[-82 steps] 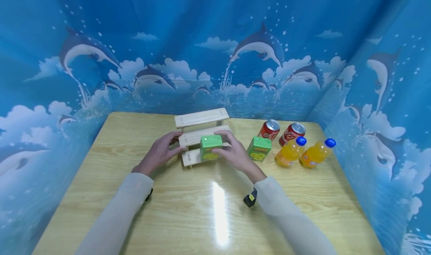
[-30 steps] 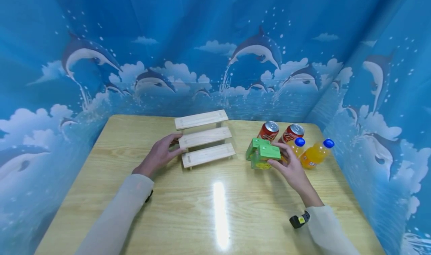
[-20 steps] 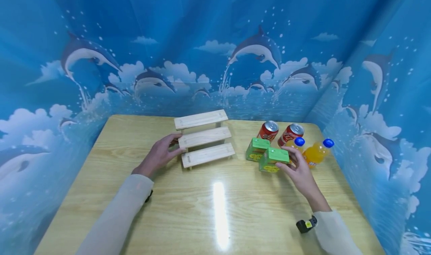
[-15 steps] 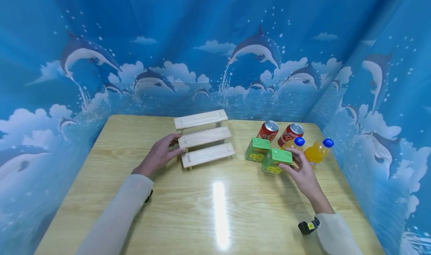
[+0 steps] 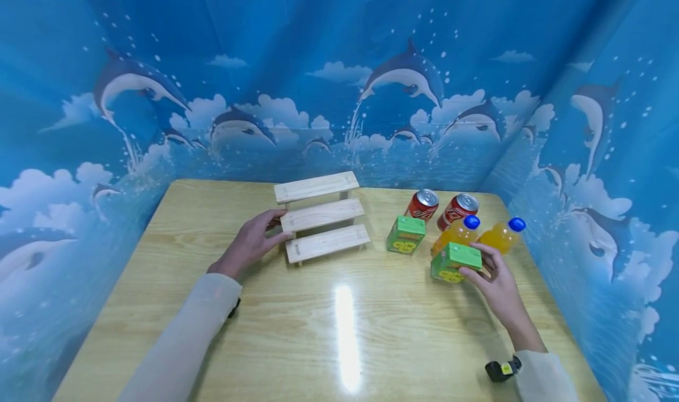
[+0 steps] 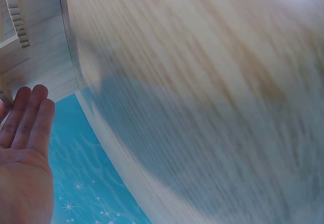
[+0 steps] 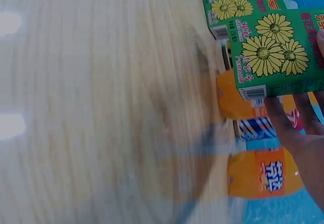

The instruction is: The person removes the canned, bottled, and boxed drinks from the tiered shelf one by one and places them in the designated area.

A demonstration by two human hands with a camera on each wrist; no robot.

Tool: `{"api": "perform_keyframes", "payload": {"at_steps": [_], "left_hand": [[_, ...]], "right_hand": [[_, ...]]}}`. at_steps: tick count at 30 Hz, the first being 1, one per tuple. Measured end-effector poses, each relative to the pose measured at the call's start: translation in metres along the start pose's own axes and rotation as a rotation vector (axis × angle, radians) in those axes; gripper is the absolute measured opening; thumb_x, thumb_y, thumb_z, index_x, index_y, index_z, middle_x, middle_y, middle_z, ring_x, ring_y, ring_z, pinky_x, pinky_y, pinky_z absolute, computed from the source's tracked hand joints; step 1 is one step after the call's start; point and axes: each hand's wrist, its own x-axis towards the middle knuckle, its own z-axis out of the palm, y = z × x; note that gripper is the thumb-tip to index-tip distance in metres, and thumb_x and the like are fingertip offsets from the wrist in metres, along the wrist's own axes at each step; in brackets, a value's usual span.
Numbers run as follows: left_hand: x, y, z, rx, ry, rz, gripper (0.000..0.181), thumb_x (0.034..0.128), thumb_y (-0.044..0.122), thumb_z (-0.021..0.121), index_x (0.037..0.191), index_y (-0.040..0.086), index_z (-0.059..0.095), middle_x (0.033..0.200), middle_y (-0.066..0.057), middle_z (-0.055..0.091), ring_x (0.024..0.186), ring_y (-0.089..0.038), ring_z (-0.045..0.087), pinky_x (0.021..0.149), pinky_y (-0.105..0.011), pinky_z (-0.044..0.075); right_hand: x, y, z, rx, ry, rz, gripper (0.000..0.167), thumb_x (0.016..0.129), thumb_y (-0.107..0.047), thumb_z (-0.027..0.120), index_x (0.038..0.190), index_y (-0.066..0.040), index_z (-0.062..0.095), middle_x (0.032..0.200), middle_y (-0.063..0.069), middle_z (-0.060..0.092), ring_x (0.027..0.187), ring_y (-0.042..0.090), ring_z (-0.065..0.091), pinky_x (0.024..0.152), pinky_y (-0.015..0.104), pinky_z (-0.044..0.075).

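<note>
In the head view, my left hand [image 5: 254, 241] grips the left end of a three-step wooden display rack [image 5: 323, 213], thumb in front and fingers behind. The left wrist view shows three fairly straight fingers [image 6: 31, 118] against the rack's side panel [image 6: 50, 57]. My right hand [image 5: 498, 284] holds a green drink carton with yellow flowers [image 5: 448, 266] between thumb and fingers, in front of the orange soda bottles. A second green carton [image 5: 405, 237] stands to its left. The right wrist view shows the held carton [image 7: 273, 52] close up, partly covering the other carton [image 7: 238, 2].
Two red soda cans [image 5: 422, 205] [image 5: 457, 211] stand behind the cartons. Two orange soda bottles with blue caps [image 5: 456, 231] [image 5: 501, 236] stand at the right, partly hidden by the carton and hand. A blue dolphin-print curtain [image 5: 339, 83] encloses the wooden table [image 5: 286, 337].
The right hand has carried the green carton from the rack's bottom step to the right, past the other carton, to before the bottles. The left hand has stayed at the rack.
</note>
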Motion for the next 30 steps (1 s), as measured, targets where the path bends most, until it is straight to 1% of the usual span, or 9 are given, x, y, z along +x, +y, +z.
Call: {"api": "perform_keyframes", "payload": {"at_steps": [5, 11, 16, 21, 24, 25, 27, 30], "left_hand": [[0.0, 0.0, 0.0, 0.004, -0.002, -0.008, 0.066, 0.1058, 0.033, 0.075, 0.162, 0.011, 0.049, 0.156, -0.019, 0.059, 0.142, -0.041, 0.06, 0.116, -0.059, 0.055], [0.0, 0.0, -0.001, 0.003, -0.002, -0.008, 0.068, 0.1053, 0.033, 0.076, 0.163, 0.011, 0.048, 0.159, -0.018, 0.057, 0.142, -0.04, 0.06, 0.116, -0.059, 0.055], [0.001, 0.0, 0.0, 0.005, -0.003, -0.007, 0.068, 0.1052, 0.034, 0.076, 0.163, 0.011, 0.048, 0.157, -0.019, 0.058, 0.142, -0.041, 0.061, 0.116, -0.059, 0.055], [0.001, -0.001, -0.001, 0.007, -0.004, -0.007, 0.068, 0.1055, 0.035, 0.076, 0.163, 0.012, 0.049, 0.157, -0.019, 0.058, 0.142, -0.041, 0.06, 0.116, -0.059, 0.055], [0.002, -0.002, 0.0, 0.003, -0.003, -0.009, 0.068, 0.1056, 0.036, 0.075, 0.163, 0.012, 0.048, 0.158, -0.018, 0.057, 0.143, -0.041, 0.06, 0.116, -0.059, 0.055], [0.002, -0.002, 0.0, 0.001, -0.002, -0.01, 0.068, 0.1054, 0.036, 0.075, 0.163, 0.012, 0.049, 0.159, -0.018, 0.057, 0.143, -0.041, 0.06, 0.116, -0.059, 0.055], [0.002, -0.003, 0.0, -0.004, -0.004, -0.011, 0.068, 0.1055, 0.036, 0.075, 0.163, 0.013, 0.048, 0.16, -0.017, 0.056, 0.143, -0.041, 0.06, 0.116, -0.059, 0.054], [0.002, -0.003, 0.001, -0.009, -0.002, -0.01, 0.069, 0.1052, 0.037, 0.075, 0.164, 0.013, 0.048, 0.162, -0.016, 0.055, 0.143, -0.04, 0.06, 0.116, -0.059, 0.055]], "right_hand": [[-0.006, 0.01, -0.012, 0.012, 0.029, 0.026, 0.06, 0.107, -0.011, 0.072, 0.16, -0.006, 0.043, 0.141, -0.027, 0.057, 0.127, -0.008, 0.056, 0.095, 0.005, 0.055], [-0.012, 0.021, -0.025, 0.042, 0.061, 0.025, 0.058, 0.107, -0.006, 0.071, 0.159, -0.009, 0.044, 0.14, -0.026, 0.058, 0.127, -0.009, 0.055, 0.093, 0.004, 0.055], [-0.015, 0.028, -0.032, 0.076, 0.093, 0.03, 0.056, 0.106, -0.004, 0.071, 0.156, -0.012, 0.047, 0.138, -0.026, 0.058, 0.125, -0.01, 0.056, 0.092, 0.004, 0.055], [-0.017, 0.033, -0.037, 0.081, 0.11, 0.062, 0.058, 0.105, -0.006, 0.073, 0.157, -0.012, 0.047, 0.137, -0.027, 0.058, 0.124, -0.01, 0.056, 0.091, 0.003, 0.054], [-0.019, 0.037, -0.041, 0.06, 0.114, 0.07, 0.059, 0.106, -0.009, 0.073, 0.158, -0.014, 0.047, 0.137, -0.028, 0.058, 0.124, -0.011, 0.055, 0.092, 0.002, 0.053], [-0.019, 0.038, -0.042, 0.067, 0.119, 0.072, 0.06, 0.105, -0.008, 0.073, 0.159, -0.013, 0.047, 0.138, -0.027, 0.058, 0.124, -0.01, 0.055, 0.092, 0.002, 0.053], [-0.02, 0.04, -0.043, 0.044, 0.13, 0.071, 0.061, 0.105, -0.008, 0.074, 0.16, -0.015, 0.047, 0.138, -0.028, 0.057, 0.124, -0.011, 0.054, 0.093, 0.002, 0.052], [-0.022, 0.043, -0.045, 0.013, 0.141, 0.071, 0.063, 0.105, -0.009, 0.074, 0.161, -0.015, 0.046, 0.139, -0.029, 0.056, 0.125, -0.012, 0.053, 0.093, 0.001, 0.052]]}}
